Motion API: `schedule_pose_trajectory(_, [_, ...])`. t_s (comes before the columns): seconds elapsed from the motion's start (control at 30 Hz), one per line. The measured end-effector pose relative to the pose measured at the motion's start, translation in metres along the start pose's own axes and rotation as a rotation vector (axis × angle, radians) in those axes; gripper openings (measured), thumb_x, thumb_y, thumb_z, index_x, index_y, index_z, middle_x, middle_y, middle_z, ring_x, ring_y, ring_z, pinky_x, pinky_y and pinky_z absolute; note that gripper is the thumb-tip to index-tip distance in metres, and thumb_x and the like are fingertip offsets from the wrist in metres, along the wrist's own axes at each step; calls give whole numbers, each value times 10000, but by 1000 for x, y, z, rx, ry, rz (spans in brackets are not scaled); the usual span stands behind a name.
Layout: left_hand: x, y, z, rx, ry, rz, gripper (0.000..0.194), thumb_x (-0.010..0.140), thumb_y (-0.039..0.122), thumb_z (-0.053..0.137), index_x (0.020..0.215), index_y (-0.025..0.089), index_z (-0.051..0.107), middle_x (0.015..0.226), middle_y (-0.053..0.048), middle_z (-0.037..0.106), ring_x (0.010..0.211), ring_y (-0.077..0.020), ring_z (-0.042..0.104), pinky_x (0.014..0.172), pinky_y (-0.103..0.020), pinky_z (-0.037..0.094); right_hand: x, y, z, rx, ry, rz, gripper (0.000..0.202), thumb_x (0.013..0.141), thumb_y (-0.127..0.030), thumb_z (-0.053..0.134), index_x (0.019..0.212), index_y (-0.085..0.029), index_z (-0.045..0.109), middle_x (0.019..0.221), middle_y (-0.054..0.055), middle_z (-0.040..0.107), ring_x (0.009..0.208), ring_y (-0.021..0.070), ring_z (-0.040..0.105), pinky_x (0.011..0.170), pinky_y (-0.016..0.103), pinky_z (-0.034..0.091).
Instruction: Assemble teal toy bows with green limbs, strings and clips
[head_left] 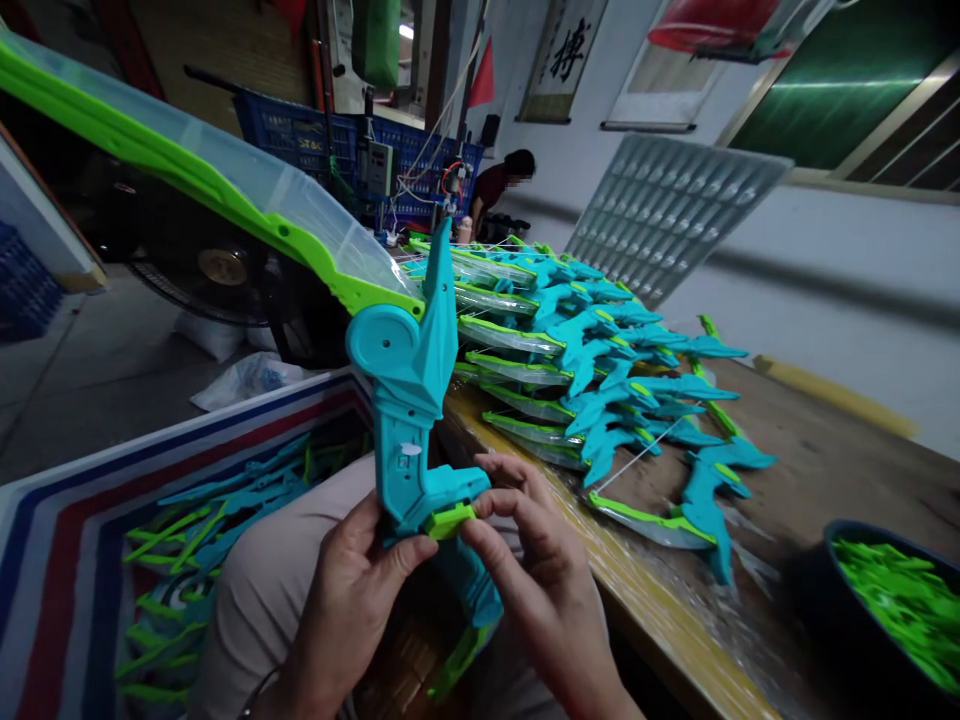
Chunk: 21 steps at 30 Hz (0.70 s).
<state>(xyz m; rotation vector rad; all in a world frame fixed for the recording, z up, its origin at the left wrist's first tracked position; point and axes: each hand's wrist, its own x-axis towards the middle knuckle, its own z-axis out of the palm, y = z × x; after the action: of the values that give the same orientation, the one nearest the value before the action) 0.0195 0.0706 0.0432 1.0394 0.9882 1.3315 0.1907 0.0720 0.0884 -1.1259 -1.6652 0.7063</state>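
A teal toy bow point(409, 390) stands upright in front of me, with a bright green and translucent limb point(292, 235) reaching to the upper left. My left hand point(349, 590) grips the lower part of its handle, thumb near a small green plastic piece point(450, 520). At the handle's bend, my right hand point(536, 560) pinches that green piece between thumb and fingers, against the teal body. The bow's lower limb point(463, 655) hangs down between my knees, partly hidden by the hands.
Similar bows point(592, 360) lie in a stacked row on the table point(750, 610) to the right. A dark bowl point(825, 600) holds many small green pieces. At left, a striped bag point(56, 560) contains more bow parts. A person point(499, 190) bends down in the background.
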Motion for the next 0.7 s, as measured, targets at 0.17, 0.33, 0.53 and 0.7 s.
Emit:
schedule_pose_trajectory(0.17, [0, -3, 4, -63, 0, -4, 324, 851, 283, 781, 1168, 262, 715, 1224, 6, 751, 1103, -200, 691, 1022, -259, 521, 5, -4, -4, -84, -43, -23, 73, 964, -237, 614, 897, -218, 637, 1270, 67, 575, 1225, 186, 573, 905, 239, 504])
schedule_pose_trajectory(0.33, [-1, -5, 6, -66, 46, 16, 311, 841, 281, 793, 1139, 241, 714, 1171, -7, 769, 1089, -211, 698, 1004, -274, 527, 4, -6, -4, -96, -118, -12, 76, 967, -205, 593, 893, -216, 583, 1247, 69, 573, 1201, 195, 573, 955, 276, 497])
schedule_pose_trajectory(0.53, [-7, -2, 3, 5, 19, 22, 261, 886, 270, 739, 1142, 232, 707, 1189, -30, 759, 1120, -228, 691, 1037, -315, 520, 3, 2, -6, 13, -109, 114, 588, 939, -289, 666, 1456, -274, 387, 1384, 102, 532, 1118, 229, 613, 938, 373, 541])
schedule_pose_trajectory(0.7, [-11, 2, 1, 76, -4, 34, 277, 903, 307, 710, 1165, 216, 693, 1210, -65, 752, 1181, -268, 674, 975, -317, 569, 11, 2, -10, 24, -294, 94, 291, 927, -304, 678, 1200, -218, 622, 1109, 51, 634, 962, 199, 622, 855, 326, 523])
